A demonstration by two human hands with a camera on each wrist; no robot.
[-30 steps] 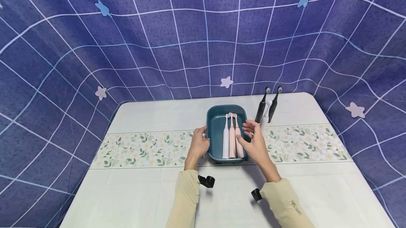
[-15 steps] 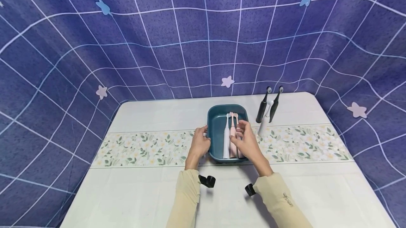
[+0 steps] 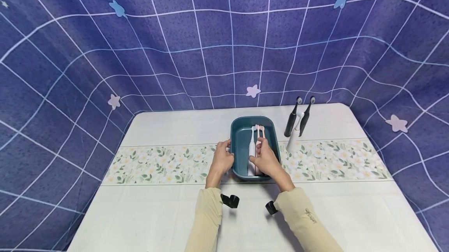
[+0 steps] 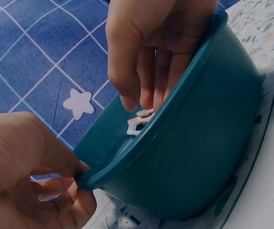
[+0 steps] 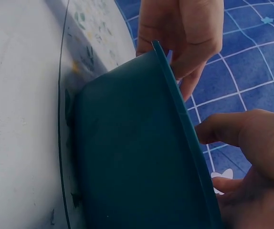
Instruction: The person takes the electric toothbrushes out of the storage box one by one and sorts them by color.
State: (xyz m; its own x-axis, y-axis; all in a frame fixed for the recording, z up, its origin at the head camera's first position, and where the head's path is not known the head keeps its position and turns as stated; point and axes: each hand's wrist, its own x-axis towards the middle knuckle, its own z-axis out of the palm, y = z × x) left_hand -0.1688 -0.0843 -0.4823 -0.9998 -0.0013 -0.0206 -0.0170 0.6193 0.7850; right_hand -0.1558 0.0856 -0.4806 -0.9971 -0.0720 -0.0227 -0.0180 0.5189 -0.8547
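Hands (image 3: 222,160) (image 3: 268,161) at teal tub (image 3: 240,154), backdrop (image 3: 210,61) reading "You"

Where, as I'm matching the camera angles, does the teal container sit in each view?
Head: teal container, just right of centre, below mid-height.
Left wrist: teal container, large, centre to right.
Right wrist: teal container, large, centre, cut off at bottom.
Shared landmark: blue gridded backdrop.

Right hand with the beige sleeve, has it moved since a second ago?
Yes, the right hand has moved left across the teal rectangular plastic bin, towards the slim white toothbrush inside.
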